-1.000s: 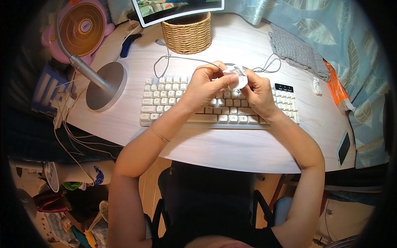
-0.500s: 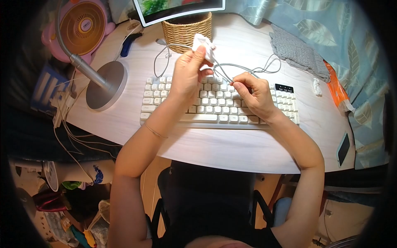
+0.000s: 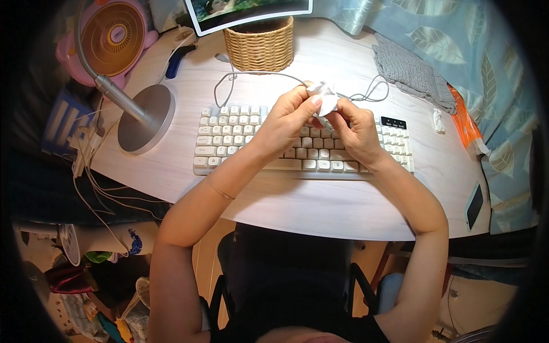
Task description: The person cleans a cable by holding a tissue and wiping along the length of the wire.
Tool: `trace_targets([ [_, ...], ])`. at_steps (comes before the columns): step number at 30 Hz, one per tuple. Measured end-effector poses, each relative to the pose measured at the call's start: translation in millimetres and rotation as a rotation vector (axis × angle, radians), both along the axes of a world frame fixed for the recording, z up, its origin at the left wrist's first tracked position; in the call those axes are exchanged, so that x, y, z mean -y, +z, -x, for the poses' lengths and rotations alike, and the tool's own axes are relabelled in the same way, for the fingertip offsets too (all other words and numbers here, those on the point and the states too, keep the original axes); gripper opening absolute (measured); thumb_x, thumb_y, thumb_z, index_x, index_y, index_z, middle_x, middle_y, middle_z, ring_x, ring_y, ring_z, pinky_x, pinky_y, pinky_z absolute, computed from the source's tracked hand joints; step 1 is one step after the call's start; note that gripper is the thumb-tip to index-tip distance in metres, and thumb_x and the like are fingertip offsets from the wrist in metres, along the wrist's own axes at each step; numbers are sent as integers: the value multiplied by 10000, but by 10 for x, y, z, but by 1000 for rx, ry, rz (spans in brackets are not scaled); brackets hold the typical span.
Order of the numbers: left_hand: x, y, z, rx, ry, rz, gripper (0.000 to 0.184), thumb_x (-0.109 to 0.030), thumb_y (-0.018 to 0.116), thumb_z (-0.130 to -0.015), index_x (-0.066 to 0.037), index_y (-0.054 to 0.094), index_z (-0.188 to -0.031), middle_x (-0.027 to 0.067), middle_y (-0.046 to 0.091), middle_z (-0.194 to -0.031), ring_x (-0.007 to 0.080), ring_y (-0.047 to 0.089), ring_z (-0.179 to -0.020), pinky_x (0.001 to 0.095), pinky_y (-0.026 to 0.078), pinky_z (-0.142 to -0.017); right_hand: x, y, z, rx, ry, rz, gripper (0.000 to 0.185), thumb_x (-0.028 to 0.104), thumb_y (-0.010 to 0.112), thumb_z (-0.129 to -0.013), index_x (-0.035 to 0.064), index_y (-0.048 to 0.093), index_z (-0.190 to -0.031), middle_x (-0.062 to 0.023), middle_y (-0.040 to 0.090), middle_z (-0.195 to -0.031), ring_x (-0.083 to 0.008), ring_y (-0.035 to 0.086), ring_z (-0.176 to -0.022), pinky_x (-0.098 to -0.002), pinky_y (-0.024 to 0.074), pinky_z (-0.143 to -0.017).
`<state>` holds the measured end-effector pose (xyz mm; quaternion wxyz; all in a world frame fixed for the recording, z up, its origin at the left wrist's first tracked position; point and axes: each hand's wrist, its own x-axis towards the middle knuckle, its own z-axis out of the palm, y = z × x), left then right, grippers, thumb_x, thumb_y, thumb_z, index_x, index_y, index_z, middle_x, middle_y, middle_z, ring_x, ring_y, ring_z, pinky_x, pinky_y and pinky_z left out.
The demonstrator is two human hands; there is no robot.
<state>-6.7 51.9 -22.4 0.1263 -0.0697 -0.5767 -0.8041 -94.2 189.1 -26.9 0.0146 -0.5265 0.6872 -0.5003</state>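
Observation:
A crumpled white tissue [image 3: 325, 102] is pinched in my left hand [image 3: 290, 117], above the upper rows of a cream keyboard [image 3: 229, 134]. My right hand [image 3: 355, 127] is closed close against the tissue's right side, its thumb and finger pressed together on the grey cable [image 3: 269, 73]. The cable runs leftward from the tissue to a loose plug, and another loop lies to the right behind my right hand. Part of the cable is hidden inside the tissue and behind my fingers.
A wicker basket [image 3: 260, 47] stands below the monitor [image 3: 246, 12]. The lamp base [image 3: 147, 119] is at the left, near a pink fan heater [image 3: 114, 37]. On the right are a grey knitted cloth [image 3: 409, 71], a crumpled tissue [image 3: 438, 121], an orange bag [image 3: 466, 123] and a phone [image 3: 474, 206].
Since half a second ago, my left hand has come down and right with the tissue, back beside my right hand. The left part of the cable has shifted. The monitor picture differs.

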Motion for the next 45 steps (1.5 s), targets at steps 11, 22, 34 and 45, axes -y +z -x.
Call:
trace_targets([
  [11,49,-32,18,75,-17,-100,145,-174,568,-795,-41,550,-851,-1,544,-761,53,509,-675,206,458,-623,-1,-19,-5,-26,12,-7,62,3,523,-750,9,549,-806,-74,566,-567,-118,538,-472,-235,406,-446],
  [22,29,-32,41,-11,80,150,130,-138,605,-766,-16,567,-785,-14,512,-661,42,479,-619,169,408,-554,28,-89,17,-44,-24,133,52,15,511,-748,6,550,-782,-62,530,-527,-116,495,-434,-245,384,-422],
  [34,182,6,66,49,276,-61,131,-171,570,-792,-45,543,-815,9,562,-766,59,510,-658,190,411,-588,8,-5,-17,-43,27,13,63,66,529,-790,9,551,-776,-30,504,-505,-84,457,-413,-224,356,-398],
  [45,223,32,70,8,373,-131,157,-189,550,-808,-41,530,-858,10,553,-789,62,501,-678,193,419,-597,21,-20,-4,-36,29,33,95,91,533,-797,5,549,-760,-18,498,-505,-76,438,-414,-218,346,-399],
])
